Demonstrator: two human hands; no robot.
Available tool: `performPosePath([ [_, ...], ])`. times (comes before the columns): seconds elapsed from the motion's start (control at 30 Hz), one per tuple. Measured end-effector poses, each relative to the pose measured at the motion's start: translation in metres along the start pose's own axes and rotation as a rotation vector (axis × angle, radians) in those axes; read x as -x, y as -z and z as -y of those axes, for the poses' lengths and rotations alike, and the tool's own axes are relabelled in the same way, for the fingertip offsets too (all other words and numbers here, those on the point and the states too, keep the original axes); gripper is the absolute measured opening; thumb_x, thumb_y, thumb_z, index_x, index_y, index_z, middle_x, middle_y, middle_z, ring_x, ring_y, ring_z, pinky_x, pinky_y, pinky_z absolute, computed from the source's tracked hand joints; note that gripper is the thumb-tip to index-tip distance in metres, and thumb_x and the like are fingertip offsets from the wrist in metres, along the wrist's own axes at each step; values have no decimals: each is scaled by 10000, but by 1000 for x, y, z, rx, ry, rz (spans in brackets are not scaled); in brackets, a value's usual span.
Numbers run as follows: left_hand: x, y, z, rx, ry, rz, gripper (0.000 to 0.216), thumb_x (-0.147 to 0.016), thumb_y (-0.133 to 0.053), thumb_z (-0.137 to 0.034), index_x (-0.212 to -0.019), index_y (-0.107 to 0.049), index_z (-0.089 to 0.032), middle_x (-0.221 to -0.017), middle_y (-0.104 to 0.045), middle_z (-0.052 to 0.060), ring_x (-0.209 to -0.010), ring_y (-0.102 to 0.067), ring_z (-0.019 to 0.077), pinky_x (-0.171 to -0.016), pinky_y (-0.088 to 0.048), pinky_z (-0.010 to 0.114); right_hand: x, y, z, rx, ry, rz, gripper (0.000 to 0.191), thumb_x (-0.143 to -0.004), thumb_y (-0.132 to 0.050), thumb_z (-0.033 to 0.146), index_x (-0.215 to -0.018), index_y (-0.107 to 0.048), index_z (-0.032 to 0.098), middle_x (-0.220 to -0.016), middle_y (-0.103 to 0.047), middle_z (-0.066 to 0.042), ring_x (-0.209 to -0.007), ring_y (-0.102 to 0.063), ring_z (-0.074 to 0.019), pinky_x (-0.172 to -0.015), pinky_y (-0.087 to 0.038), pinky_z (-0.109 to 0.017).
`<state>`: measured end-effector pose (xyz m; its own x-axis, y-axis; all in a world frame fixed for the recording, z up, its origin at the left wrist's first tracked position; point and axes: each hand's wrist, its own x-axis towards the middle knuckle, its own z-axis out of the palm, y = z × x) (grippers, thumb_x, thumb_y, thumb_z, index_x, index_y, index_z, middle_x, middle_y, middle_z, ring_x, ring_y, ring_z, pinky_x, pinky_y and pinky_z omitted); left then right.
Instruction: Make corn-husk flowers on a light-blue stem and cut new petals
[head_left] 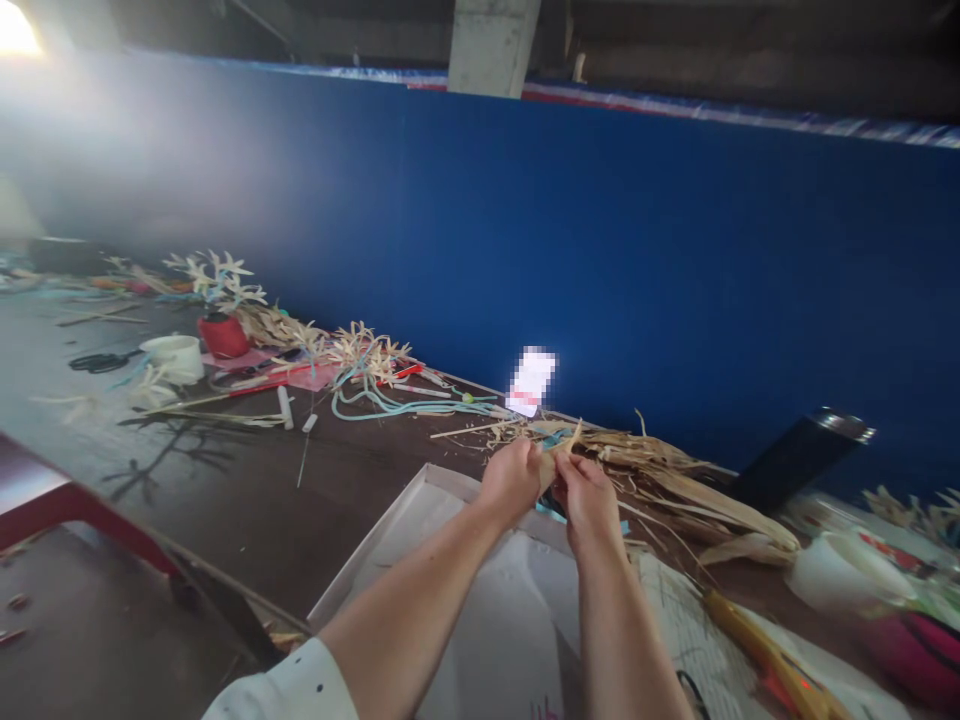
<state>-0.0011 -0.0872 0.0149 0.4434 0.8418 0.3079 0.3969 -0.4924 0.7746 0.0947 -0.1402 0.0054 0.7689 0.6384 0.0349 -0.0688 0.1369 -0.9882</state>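
Note:
Over the far edge of a shallow white box (371,537), both hands meet on a pale dried husk piece (552,468). My left hand (513,482) is closed round its left side. With fingertips pinched together, my right hand (589,496) grips the right side of the same piece, and a narrow tip sticks up between the hands. Just beyond them lie husk scraps and a bundle of dried husks (697,490), stretching off to the right. Part of the held piece is covered by my fingers.
Husk flowers (367,348), light-blue cords (390,408), a red spool (223,336), a white cup (174,358) and scissors (101,362) lie to the left. A black bottle (787,460), white container (847,572) and yellow tool (769,650) are right. A blue partition (637,250) stands behind.

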Motion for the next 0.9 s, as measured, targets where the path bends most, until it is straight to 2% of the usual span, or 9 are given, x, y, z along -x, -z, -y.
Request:
performPosePath([
  [0.1,4,3,-2,-98,-7,28,370,-911,-271,-355,-850,-579,-160,-849,-650,116,-805,-603,220,-689,-404,292,2,-2,-2,73,72,-16,398,-582,-721,517,-763,-668,167,-530,-576,22,-440,-462,-107,-420,-359,-226],
  [0.27,9,4,-8,-119,-28,43,383,-911,-282,-394,-869,-582,-159,-850,-660,122,-807,-613,228,-695,-404,288,3,-1,-4,153,190,-31,374,-614,-723,494,-789,-663,170,-582,-601,8,-458,-470,-111,-415,-362,-225],
  [0.43,13,5,-13,-2,-88,67,416,-903,-301,-440,-841,-601,-158,-799,-661,95,-749,-599,203,-638,-377,264,2,2,3,-176,40,-140,273,-584,-748,378,-733,-636,178,-533,-564,37,-450,-474,-99,-411,-360,-206],
  [0.53,14,6,-15,151,-97,128,397,-825,-447,-524,-791,-621,-168,-740,-648,41,-686,-571,164,-582,-348,232,2,6,10,-293,-59,-188,260,-548,-762,302,-721,-626,162,-555,-570,35,-454,-481,-83,-395,-360,-181],
  [0.63,13,6,-15,304,-42,167,379,-752,-547,-530,-762,-632,-161,-681,-619,4,-625,-529,125,-541,-327,210,1,8,14,-348,-107,-147,255,-566,-746,292,-743,-625,155,-507,-511,58,-417,-440,-63,-373,-351,-165],
  [0.73,12,2,-14,443,7,198,364,-748,-557,-502,-733,-634,-147,-650,-587,-12,-600,-493,103,-527,-326,198,0,8,13,-371,-112,-107,217,-613,-705,312,-742,-612,164,-484,-474,69,-402,-421,-62,-370,-362,-170],
  [0.9,14,-3,-13,434,-19,153,369,-801,-488,-454,-646,-603,-139,-576,-488,-30,-569,-420,84,-522,-304,194,0,8,13,-277,-91,-158,228,-673,-665,386,-734,-568,190,-535,-513,56,-438,-492,-94,-403,-412,-209],
])
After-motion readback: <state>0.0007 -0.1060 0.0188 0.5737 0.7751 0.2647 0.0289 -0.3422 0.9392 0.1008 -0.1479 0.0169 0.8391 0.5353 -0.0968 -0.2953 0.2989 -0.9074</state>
